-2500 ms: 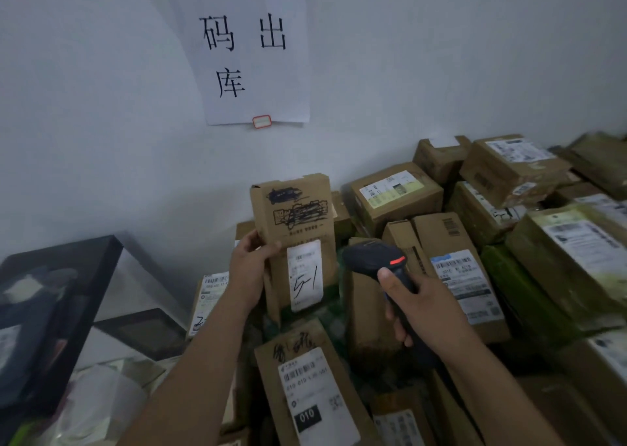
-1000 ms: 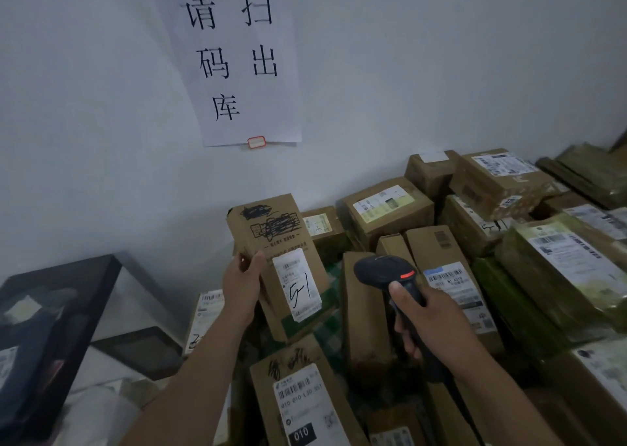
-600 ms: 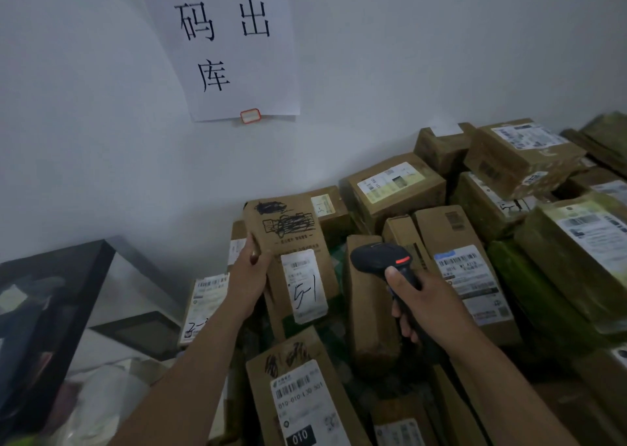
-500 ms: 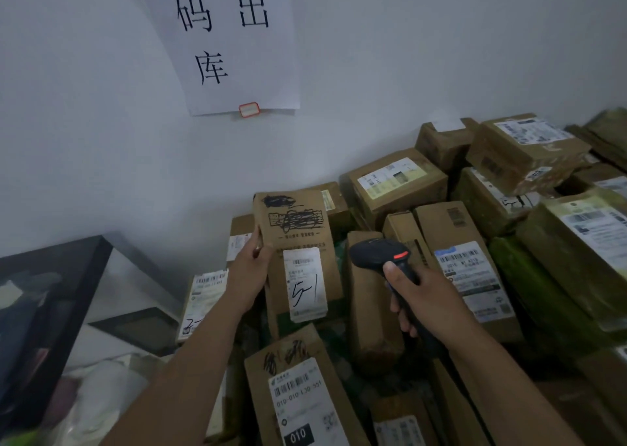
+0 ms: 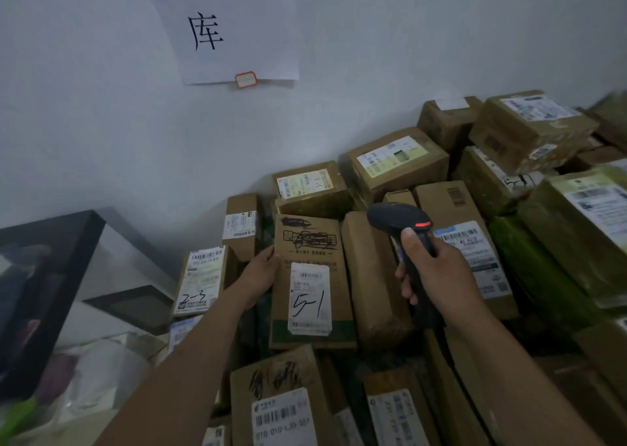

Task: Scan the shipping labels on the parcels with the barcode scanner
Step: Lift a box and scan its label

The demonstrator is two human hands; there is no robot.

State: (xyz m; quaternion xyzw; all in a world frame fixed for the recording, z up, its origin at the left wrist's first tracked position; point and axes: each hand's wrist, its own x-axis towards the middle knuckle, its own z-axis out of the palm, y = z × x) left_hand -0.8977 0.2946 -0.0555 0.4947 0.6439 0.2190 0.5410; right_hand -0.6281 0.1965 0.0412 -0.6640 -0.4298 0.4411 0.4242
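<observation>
Head view of the scan step: left hand (image 5: pixel 261 276) clasped on the left edge of a brown parcel (image 5: pixel 310 242) resting on the heap (image 5: pixel 400 174), shipping label (image 5: pixel 309 298) face-up toward 6 o'clock of its face. At 3 o'clock of it, right hand (image 5: pixel 437 276) wrapped round the grip of the barcode scanner (image 5: pixel 397 216), nose toward 10 o'clock, seemingly above the label. Next, probably: dip the nose onto the label's barcode and trigger, then on to the rest of the heap from 12 to 4 o'clock.
</observation>
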